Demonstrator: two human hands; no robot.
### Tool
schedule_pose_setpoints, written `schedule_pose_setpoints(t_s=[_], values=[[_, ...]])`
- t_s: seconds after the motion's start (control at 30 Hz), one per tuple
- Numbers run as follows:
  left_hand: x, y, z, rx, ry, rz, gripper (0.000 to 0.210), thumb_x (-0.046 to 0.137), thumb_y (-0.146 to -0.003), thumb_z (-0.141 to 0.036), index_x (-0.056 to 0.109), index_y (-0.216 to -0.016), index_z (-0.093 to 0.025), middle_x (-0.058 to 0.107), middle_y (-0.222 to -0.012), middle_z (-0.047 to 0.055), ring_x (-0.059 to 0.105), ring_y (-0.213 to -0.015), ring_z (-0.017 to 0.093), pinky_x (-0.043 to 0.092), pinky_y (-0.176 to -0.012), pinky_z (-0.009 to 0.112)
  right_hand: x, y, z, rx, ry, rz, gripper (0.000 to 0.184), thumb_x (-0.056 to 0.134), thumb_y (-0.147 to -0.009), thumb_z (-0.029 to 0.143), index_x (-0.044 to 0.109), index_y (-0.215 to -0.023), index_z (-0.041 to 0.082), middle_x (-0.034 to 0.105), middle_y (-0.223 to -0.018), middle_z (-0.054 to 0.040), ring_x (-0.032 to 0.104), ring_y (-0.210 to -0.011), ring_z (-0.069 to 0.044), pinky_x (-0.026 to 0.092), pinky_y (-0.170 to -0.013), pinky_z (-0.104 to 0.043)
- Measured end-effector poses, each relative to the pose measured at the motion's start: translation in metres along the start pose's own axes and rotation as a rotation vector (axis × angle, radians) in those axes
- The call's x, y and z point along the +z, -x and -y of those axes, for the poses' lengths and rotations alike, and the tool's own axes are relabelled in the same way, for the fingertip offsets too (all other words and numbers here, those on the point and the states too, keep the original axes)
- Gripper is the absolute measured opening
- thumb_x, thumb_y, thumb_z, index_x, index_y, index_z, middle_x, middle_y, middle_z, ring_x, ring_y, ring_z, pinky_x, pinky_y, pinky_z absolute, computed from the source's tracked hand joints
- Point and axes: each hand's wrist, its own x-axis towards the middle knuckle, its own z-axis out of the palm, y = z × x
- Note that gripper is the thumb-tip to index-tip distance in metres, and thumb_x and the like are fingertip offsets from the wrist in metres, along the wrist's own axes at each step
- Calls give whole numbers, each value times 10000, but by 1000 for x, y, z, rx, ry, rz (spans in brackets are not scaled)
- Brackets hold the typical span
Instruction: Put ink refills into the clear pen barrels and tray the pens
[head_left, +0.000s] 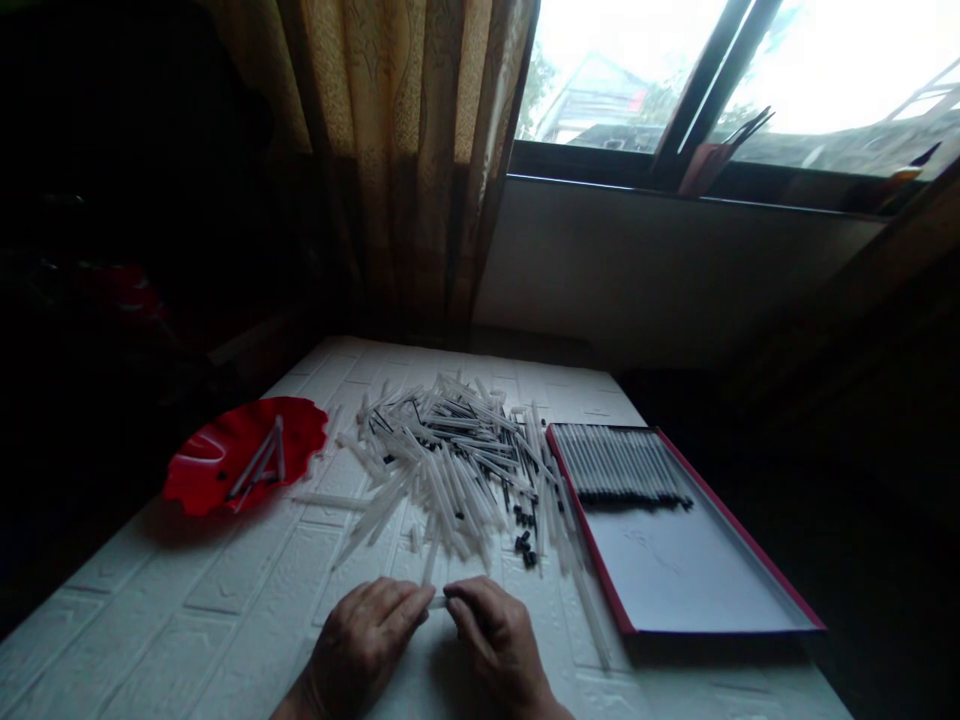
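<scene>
Pinching one thin clear tube [437, 602] between my left hand [365, 640] and right hand [496, 640] fingertips | just below the tube pile [450, 460] | seems light, slippery, bendable | I grip near each end.

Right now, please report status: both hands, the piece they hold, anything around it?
Left hand and right hand pinch one clear tube between fingertips. Loose pile of tubes just beyond. Red-edged tray right, red dish left.

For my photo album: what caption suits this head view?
Both hands pinch one clear tube before a pile of tubes, between a red dish and a tray.
</scene>
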Motion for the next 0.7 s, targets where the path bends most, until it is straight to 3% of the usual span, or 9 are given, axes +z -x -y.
schedule_pose_setpoints(t_s=[0.13,0.27,0.37,0.47,0.57,0.7], values=[[1,2,-1,6,20,1,308,339,-1024,-158,642,-1063,-195,736,-786,21,692,-686,130,522,-652,236,-1,0,0,-32,172,43,298,442,-967,268,672,-800,179,685,-706,-47,660,-644,-141,460,-603,-177],[4,5,-1,7,52,1,287,365,-1019,-154,647,-1064,-189,735,-792,24,691,-693,129,515,-653,239,5,0,-4,-81,314,-4,513,317,-1022,368,607,-640,186,619,-568,-25,604,-511,-119,401,-508,-175],[5,5,0,12,64,-11,312,338,-1030,-158,647,-1050,-187,738,-790,18,694,-690,126,511,-652,236,7,1,-7,-98,359,-20,573,264,-1034,383,582,-596,196,599,-525,-19,594,-479,-120,383,-483,-186],[5,4,0,3,41,-23,338,307,-1037,-156,644,-1045,-180,740,-790,19,700,-700,128,517,-670,240,6,3,-8,-67,290,16,387,350,-1009,338,645,-809,186,668,-669,-33,635,-558,-132,432,-536,-183],[5,3,0,-8,17,-38,328,316,-1041,-175,644,-1043,-185,743,-792,17,704,-701,128,519,-674,239,4,7,-8,-35,144,25,206,466,-943,246,574,-1106,179,698,-833,-38,640,-580,-121,473,-573,-175],[4,2,0,-5,-12,-52,341,313,-1046,-184,653,-1028,-198,748,-785,3,711,-700,125,513,-688,246,2,8,-7,-85,109,14,136,475,-887,154,567,-969,211,673,-799,-23,642,-644,-133,480,-603,-176]])
